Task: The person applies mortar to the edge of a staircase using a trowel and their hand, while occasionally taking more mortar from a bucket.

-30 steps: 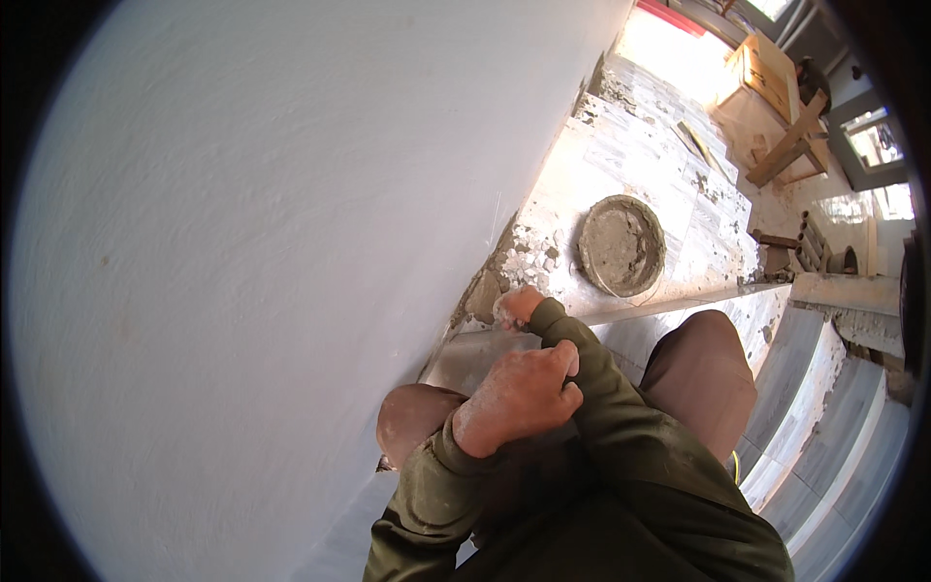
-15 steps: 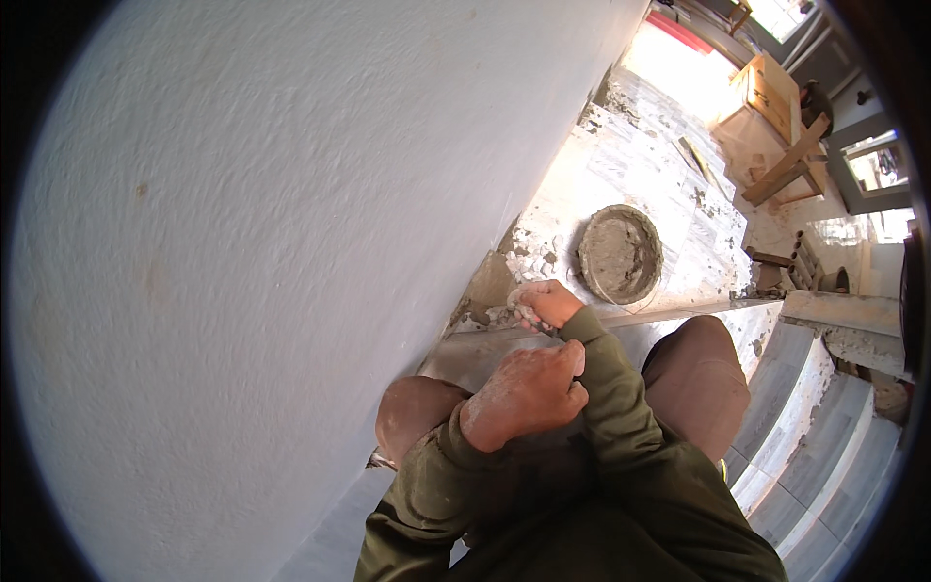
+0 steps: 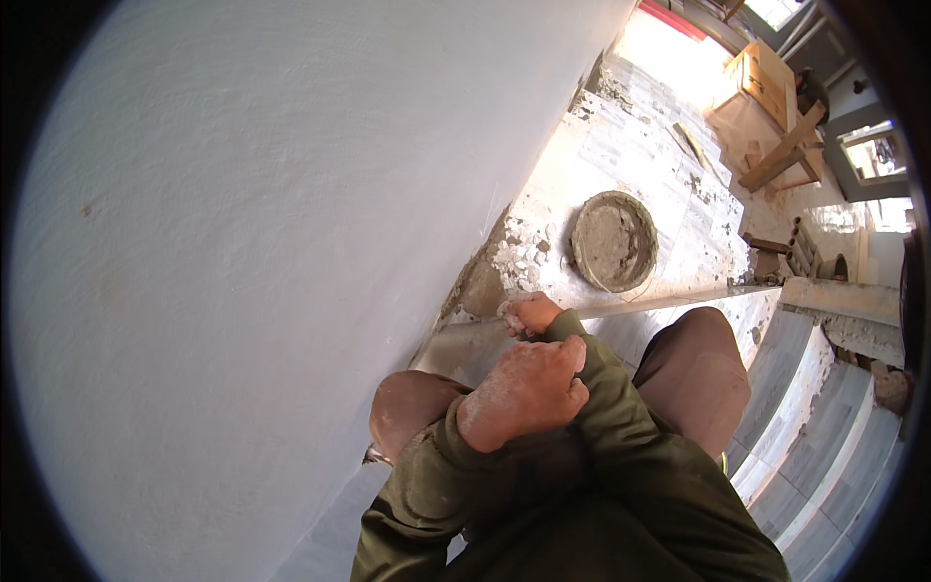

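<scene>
My left hand, dusty with pale powder, is closed in a fist above my lap. What it holds, if anything, is hidden by the back of the hand. Farther out, my right hand reaches over the step edge beside the wall, fingers curled and coated with grey-white paste. I cannot make out what is in them. A patch of grey mortar lies in the corner just left of that hand. White broken bits are scattered beyond it. A round tub of grey mortar stands to the right, beyond the step edge.
A rough white wall fills the left side. Tiled stairs descend at the lower right. A long thin tool or strip lies on the far tiles. Wooden furniture and planks stand at the upper right.
My right hand has drawn slightly left and back toward me, uncovering more of the white bits. My left hand stays nearly in place. The view has shifted a little.
</scene>
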